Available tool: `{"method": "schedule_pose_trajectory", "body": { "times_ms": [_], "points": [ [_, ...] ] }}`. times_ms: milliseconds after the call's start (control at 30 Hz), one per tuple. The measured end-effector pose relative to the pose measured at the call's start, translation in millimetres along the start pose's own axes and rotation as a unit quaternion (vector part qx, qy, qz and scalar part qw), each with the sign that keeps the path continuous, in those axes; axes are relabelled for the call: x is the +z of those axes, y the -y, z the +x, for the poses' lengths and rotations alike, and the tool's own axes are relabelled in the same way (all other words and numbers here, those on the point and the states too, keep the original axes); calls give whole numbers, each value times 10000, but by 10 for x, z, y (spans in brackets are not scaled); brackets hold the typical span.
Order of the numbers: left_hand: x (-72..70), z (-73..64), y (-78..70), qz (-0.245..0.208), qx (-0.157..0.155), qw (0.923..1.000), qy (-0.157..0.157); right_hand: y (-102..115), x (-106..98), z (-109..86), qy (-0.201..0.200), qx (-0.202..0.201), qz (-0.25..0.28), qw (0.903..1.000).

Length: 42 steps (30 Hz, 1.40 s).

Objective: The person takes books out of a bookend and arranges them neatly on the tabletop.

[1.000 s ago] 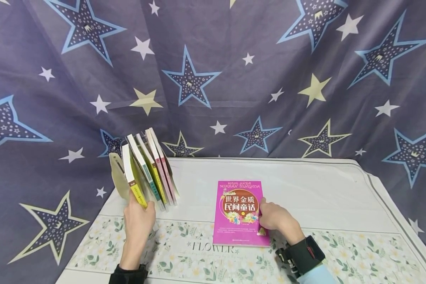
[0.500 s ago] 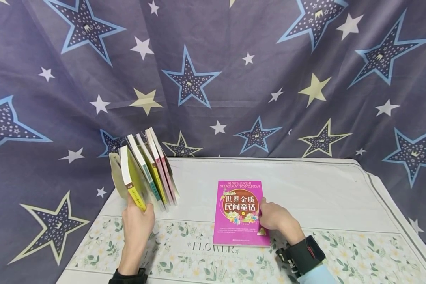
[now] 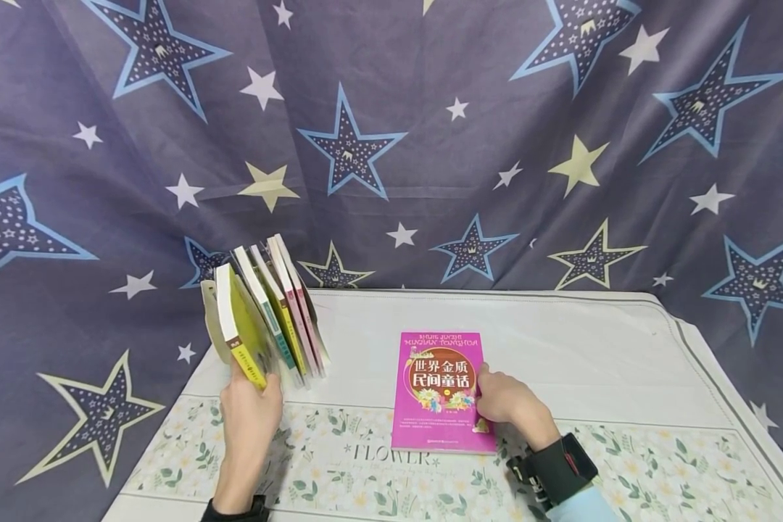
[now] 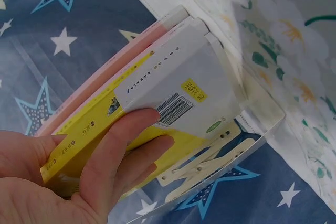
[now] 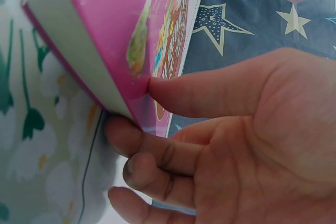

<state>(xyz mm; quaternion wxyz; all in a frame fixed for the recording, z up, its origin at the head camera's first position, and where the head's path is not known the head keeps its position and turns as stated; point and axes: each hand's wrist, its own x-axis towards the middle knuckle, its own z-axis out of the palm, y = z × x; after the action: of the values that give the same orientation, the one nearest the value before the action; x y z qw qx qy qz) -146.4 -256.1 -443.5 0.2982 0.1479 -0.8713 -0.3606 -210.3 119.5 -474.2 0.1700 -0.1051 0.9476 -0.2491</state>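
My left hand (image 3: 251,420) grips a book with a yellow spine (image 3: 248,366), thumb on one side and fingers on the other. In the left wrist view its white and yellow back cover (image 4: 191,95) shows a barcode. The book stands at the left end of a row of upright books (image 3: 280,312) with teal, yellow and pink spines. A magenta book (image 3: 440,431) with Chinese lettering lies flat on the table. At its right edge my right hand (image 3: 512,402) pinches it, the thumb (image 5: 178,95) on the cover and a finger against the underside.
A cream bookend (image 3: 215,322) stands left of the row, and its crossed metal bars (image 4: 205,158) show in the left wrist view. The white tablecloth (image 3: 365,333) has a floral band (image 3: 326,435). A star-patterned curtain (image 3: 391,167) hangs behind the table.
My left hand has shifted slightly left with the yellow-spined book, widening the gap between it and the teal-spined book. My right hand and the magenta book have stayed put.
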Motion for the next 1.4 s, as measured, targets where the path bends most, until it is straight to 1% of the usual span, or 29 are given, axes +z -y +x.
{"method": "schedule_pose_trajectory", "body": {
  "times_ms": [267, 500, 733, 933, 1100, 1400],
  "points": [
    [-97, -37, -75, 25, -5, 10000, -54, 1, 3, 5, 12, 34, -29, 10000],
    [-171, -72, -153, -16, -5, 10000, 5, 15, -6, -4, -17, 0, -69, 10000],
    [-228, -103, -229, 5, 27, 10000, -4, 0, 3, -7, -18, -16, -30, 10000],
    [-265, -131, -269, 17, 41, 10000, -61, 13, -9, -6, -34, -19, -111, 9999],
    [-305, -159, -321, -20, 24, 10000, -22, 21, -13, -8, -37, -16, -129, 9999],
    [-383, -211, -394, 35, 73, 9999, -143, 29, -22, -17, -43, -17, -173, 9998]
  ]
}}
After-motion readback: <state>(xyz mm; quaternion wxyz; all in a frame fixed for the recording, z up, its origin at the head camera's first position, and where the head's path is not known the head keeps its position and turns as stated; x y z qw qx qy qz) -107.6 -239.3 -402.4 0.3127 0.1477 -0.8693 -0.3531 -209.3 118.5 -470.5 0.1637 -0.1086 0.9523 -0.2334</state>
